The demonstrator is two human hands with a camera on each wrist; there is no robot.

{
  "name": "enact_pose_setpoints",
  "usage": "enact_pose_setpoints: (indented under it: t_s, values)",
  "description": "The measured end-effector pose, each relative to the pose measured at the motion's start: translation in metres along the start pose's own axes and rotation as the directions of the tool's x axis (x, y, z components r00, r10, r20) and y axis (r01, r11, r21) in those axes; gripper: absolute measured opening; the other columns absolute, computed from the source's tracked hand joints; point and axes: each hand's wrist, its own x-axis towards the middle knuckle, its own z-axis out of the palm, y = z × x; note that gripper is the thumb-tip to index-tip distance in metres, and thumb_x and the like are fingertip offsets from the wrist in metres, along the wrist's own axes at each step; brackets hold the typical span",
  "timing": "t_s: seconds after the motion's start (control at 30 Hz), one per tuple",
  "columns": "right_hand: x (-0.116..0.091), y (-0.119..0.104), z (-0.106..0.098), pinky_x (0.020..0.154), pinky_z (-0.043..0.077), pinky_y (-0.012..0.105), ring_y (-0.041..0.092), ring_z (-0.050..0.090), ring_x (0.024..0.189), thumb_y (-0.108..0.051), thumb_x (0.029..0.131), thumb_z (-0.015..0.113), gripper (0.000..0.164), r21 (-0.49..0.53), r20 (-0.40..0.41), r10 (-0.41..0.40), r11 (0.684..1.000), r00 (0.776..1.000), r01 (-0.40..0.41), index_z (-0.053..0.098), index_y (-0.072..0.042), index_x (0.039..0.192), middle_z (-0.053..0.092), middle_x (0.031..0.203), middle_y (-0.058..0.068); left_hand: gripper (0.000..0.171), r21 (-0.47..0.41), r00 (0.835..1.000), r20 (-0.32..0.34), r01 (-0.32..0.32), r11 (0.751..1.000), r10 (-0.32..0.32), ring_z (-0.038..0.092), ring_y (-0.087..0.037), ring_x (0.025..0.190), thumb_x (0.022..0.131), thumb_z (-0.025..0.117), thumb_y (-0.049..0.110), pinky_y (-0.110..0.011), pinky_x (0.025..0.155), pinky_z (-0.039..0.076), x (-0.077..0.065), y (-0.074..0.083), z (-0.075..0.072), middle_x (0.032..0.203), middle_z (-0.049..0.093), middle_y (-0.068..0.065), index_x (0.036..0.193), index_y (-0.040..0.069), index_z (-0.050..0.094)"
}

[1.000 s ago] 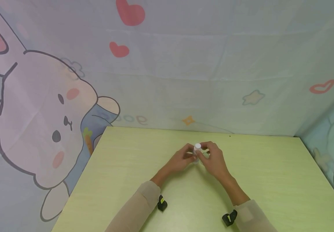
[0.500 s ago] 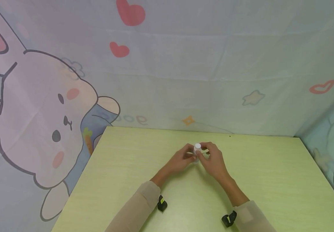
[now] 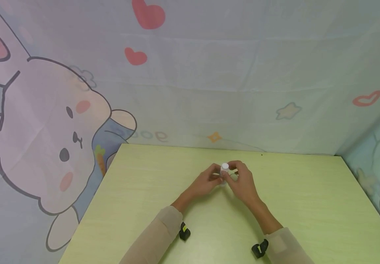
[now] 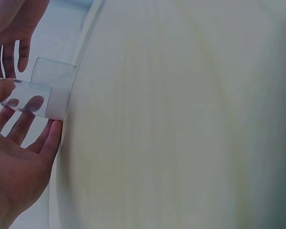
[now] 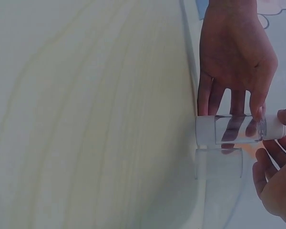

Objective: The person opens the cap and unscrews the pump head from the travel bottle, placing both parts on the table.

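A small clear bottle (image 5: 238, 130) stands upright on the table, with a white cap (image 3: 225, 167) at its top and a white band at its base. My left hand (image 3: 204, 183) holds the bottle's body from the left, its fingers partly seen through the clear wall. From the right, my right hand (image 3: 244, 182) pinches the bottle near the cap between thumb and fingers. Close beside the bottle, on the right hand's side, a short clear cylinder (image 5: 219, 163), like a cup or overcap, stands on the table. In the left wrist view the cap is hidden.
The pale yellow-green table (image 3: 163, 165) spreads around both hands. Behind it hangs a printed cloth (image 3: 193, 73) with hearts and a rabbit, and more cloth borders the right side. Black wrist devices (image 3: 184, 231) sit at the sleeve cuffs.
The bottle and left hand stay in place. My right hand shifts only slightly, its thumb and fingers still at the top of the bottle.
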Motion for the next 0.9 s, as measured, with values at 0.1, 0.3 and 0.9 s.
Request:
enact_pose_setpoints:
  t_s: [0.1,0.3,0.9]
  values:
    - [0.0003,-0.0005,-0.0004,0.095,0.054,0.059,0.031,0.059,0.115,-0.021,0.103,0.074,0.029,0.0,0.01,0.007,1.0,1.0,-0.007,0.064,-0.003,0.123,0.067,0.12,0.011,0.024,-0.003,1.0,0.003,0.002,1.0,-0.002,0.064,-0.03,0.131,0.11,0.061,0.021,-0.033,0.103,0.056,0.0,0.0003,0.0002,0.138,0.061,-0.005,0.134,0.018,0.055]
    - [0.0007,0.0003,-0.0001,0.094,0.055,0.057,0.031,0.06,0.114,-0.018,0.104,0.073,0.029,-0.009,0.02,-0.013,1.0,1.0,0.014,0.064,-0.001,0.125,0.067,0.121,0.013,0.025,-0.027,1.0,-0.002,-0.004,1.0,0.004,0.064,-0.034,0.131,0.11,0.062,0.018,-0.036,0.102,0.057,-0.0004,0.001,0.0005,0.139,0.06,-0.007,0.134,0.016,0.056]
    - [-0.0015,-0.0015,-0.0014,0.093,0.056,0.053,0.034,0.059,0.116,-0.017,0.104,0.072,0.032,-0.043,0.03,-0.032,0.999,0.999,0.033,0.063,0.0,0.13,0.068,0.125,0.016,0.024,0.033,1.0,-0.015,0.012,0.999,-0.012,0.064,-0.029,0.131,0.11,0.062,0.024,-0.036,0.106,0.054,0.0012,-0.0011,0.0001,0.138,0.062,-0.002,0.132,0.021,0.056]
